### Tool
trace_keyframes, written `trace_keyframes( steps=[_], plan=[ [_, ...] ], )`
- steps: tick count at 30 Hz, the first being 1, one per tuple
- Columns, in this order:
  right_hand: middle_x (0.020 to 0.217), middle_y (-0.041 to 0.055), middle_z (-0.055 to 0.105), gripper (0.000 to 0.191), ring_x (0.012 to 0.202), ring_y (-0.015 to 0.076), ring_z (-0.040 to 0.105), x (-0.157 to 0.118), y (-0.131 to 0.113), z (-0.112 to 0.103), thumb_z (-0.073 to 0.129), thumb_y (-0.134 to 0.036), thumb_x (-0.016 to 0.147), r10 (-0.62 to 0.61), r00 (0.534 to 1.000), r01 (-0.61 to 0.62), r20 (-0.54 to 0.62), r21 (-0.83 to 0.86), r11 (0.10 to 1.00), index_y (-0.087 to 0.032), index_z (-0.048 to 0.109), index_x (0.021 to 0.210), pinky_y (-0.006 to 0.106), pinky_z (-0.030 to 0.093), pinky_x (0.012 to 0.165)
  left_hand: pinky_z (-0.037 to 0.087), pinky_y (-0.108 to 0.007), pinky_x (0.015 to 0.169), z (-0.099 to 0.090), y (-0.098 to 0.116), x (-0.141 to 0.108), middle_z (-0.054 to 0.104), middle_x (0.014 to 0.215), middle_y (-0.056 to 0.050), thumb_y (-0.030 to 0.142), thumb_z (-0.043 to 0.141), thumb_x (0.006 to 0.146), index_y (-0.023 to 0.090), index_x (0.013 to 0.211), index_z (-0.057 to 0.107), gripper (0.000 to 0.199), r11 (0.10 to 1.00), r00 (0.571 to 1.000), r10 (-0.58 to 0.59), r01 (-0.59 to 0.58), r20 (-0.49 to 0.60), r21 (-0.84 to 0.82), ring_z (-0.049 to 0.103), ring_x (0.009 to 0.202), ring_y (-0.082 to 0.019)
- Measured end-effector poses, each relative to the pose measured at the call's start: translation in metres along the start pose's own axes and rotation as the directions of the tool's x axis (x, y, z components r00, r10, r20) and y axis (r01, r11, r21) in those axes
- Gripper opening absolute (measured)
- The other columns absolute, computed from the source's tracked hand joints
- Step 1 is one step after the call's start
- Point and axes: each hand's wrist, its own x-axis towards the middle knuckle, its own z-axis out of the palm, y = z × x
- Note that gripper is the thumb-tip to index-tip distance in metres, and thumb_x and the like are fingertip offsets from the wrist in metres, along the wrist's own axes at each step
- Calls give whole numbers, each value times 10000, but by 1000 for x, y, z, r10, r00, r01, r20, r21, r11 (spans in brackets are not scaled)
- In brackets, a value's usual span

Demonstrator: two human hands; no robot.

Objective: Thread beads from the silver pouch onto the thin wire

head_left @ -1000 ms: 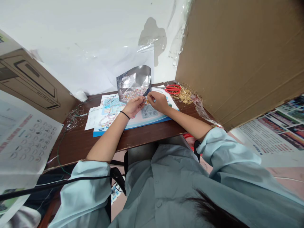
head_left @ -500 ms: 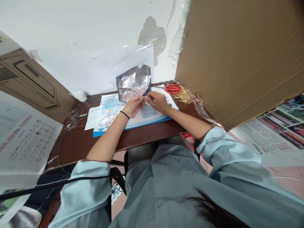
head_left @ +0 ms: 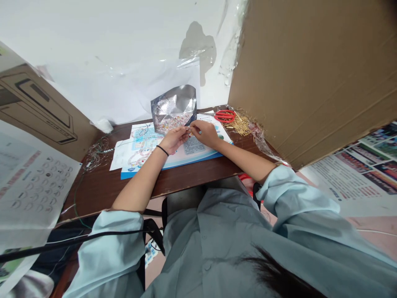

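My left hand, with a black band at its wrist, is closed in a pinch over the printed sheets. Its fingertips meet those of my right hand, also pinched. Whatever lies between the fingertips is too small to make out. Just behind both hands stands an open silver bag, and small pale, pink and orange beads lie in it. Under the hands are the printed sheets with blue edges and pictures of bead strings.
Red-handled scissors lie right of the bag, beside a pile of thin gold sticks. Tangled clear thread sits at the left of the brown table. Cardboard walls in the right side, and a carton stands left.
Both hands stay pinched together in nearly the same place. A small orange spot visible beneath the right fingers earlier is now mostly hidden. The view has shifted very slightly.
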Motion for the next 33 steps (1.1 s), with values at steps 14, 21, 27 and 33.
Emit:
trace_keyframes(
  steps=[14, 21, 27, 33],
  plan=[
    [833, 33, 687, 272, 723, 157, 559, -1, 1, 2, 531, -355, 973, 17, 998, -23, 60, 99, 995, -176, 675, 1120, 272, 403, 719, 457, -152, 641, 3, -2, 0, 643, 704, -18, 141, 568, 941, 117, 730, 666, 234, 999, 1000, 24, -24, 3, 48, 545, 603, -42],
    [866, 52, 691, 241, 734, 160, 566, -1, 0, -1, 509, -318, 970, -16, 997, 10, 70, 96, 995, -174, 699, 1005, 283, 401, 720, 442, -154, 606, 6, 3, -4, 589, 606, -6, 147, 661, 889, 114, 658, 640, 234, 994, 999, 47, -48, 11, 96, 500, 563, -44],
    [762, 19, 635, 183, 680, 150, 525, 0, 2, 0, 502, -276, 955, 49, 999, -49, 6, 64, 997, -186, 660, 950, 278, 383, 693, 518, -182, 683, 0, 18, -5, 650, 709, 4, 256, 702, 878, 173, 761, 596, 178, 986, 982, 156, -161, -105, -46, 593, 647, -69],
    [721, 2, 599, 155, 672, 147, 506, 0, 5, 0, 510, -276, 939, 107, 993, -102, -41, 92, 990, -193, 632, 891, 280, 382, 692, 577, -241, 789, -8, 31, -4, 637, 705, 3, 306, 579, 955, 213, 799, 523, 190, 929, 947, 220, -277, -234, -246, 677, 770, -113]
  ],
)
